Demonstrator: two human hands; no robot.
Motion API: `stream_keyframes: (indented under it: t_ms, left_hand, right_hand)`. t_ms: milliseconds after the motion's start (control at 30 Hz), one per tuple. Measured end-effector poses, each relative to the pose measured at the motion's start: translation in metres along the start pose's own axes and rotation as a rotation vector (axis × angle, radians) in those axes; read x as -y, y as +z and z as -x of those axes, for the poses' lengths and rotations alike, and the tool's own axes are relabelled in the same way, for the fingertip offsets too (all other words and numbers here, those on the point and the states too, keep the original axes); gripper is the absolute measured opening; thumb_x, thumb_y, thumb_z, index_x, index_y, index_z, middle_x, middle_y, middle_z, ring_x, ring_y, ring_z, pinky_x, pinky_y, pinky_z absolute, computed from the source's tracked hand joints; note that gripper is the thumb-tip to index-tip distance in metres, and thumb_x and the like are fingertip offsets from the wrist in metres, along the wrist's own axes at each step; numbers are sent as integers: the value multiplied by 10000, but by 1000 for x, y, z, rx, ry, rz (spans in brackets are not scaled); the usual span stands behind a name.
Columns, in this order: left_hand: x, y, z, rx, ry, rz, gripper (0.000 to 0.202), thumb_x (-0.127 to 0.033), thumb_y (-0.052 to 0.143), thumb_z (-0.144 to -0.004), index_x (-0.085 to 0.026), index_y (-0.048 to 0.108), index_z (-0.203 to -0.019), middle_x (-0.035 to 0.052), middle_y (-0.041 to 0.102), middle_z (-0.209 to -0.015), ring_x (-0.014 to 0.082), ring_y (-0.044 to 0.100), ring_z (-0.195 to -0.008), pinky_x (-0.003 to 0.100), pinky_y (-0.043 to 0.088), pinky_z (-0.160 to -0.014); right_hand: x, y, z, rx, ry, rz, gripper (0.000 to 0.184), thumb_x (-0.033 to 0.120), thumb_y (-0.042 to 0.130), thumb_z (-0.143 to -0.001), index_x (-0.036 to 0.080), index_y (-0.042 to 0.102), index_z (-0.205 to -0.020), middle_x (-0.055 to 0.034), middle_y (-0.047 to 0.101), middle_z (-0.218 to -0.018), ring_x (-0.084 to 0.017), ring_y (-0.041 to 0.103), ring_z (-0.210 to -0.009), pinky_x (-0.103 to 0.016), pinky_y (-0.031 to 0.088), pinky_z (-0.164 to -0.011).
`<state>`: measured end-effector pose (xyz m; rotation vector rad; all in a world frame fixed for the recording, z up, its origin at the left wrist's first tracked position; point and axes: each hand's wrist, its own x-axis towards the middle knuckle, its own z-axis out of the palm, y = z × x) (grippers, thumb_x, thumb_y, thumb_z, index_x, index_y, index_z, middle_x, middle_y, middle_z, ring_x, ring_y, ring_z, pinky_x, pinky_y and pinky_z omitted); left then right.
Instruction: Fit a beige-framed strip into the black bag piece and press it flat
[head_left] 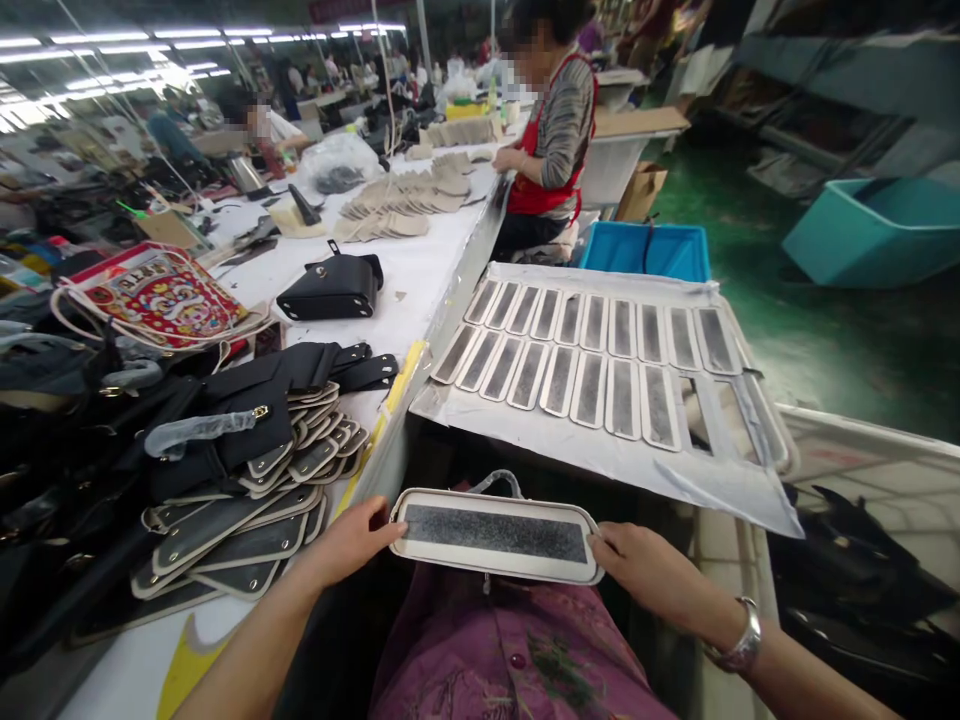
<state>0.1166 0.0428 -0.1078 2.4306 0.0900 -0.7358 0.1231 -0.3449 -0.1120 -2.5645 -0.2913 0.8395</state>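
Observation:
A bag [495, 537] is held level in front of my lap, its long cream face with a dark grey strip turned up at me. A plastic-wrapped handle [499, 482] shows behind its far edge. My left hand [367, 535] grips the left end, thumb on the face. At the opposite end, my right hand [637, 560] is closed round the edge. Ahead to the right, cream panels [559, 380] with similar dark strips lie in two rows on a covered board [517, 450]. The underside of the bag is hidden.
Black bag pieces with cream edging [247, 530] are heaped on the left of the white table [442, 290]. Beyond them stand a black bag [330, 285] and a red patterned bag [172, 295]. A co-worker [555, 130] sits near a blue bin [645, 250].

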Motion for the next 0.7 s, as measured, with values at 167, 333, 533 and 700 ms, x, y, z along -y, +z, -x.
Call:
stream_keyframes:
  t_ms: [167, 333, 533, 700]
  left_hand:
    - [3, 7, 0, 54, 44, 94, 423, -575, 368, -844, -168, 464, -783, 28, 496, -767, 188, 509, -766, 280, 407, -649]
    - [2, 6, 5, 56, 81, 25, 419, -535, 323, -898, -165, 485, -787, 44, 530, -785, 193, 513, -780, 298, 388, -716]
    - [-22, 4, 8, -34, 18, -286, 329, -381, 263, -887, -167, 501, -807, 164, 613, -892, 313, 563, -883, 423, 357, -800]
    - [-17, 0, 2, 68, 74, -105, 353, -464, 308, -881, -174, 484, -784, 124, 587, -853, 269, 555, -838, 393, 401, -790]
  right_hand:
    - [-2, 0, 1, 6, 12, -16, 366, 316, 314, -1001, 209, 502, -706, -88, 682, -785, -206, 639, -712, -279, 387, -641]
    - [-4, 1, 1, 36, -1, -1, 356, 308, 307, -1010, 218, 468, -705, -70, 665, -765, -195, 632, -697, -270, 371, -628]
    - [-4, 1, 1, 17, 26, 93, 345, 277, 324, -1012, 213, 496, -720, -98, 691, -803, -248, 660, -773, -315, 352, -661]
    - [-5, -1, 0, 30, 17, 110, 348, 268, 341, -1007, 202, 541, -730, -119, 711, -831, -270, 677, -797, -325, 351, -665]
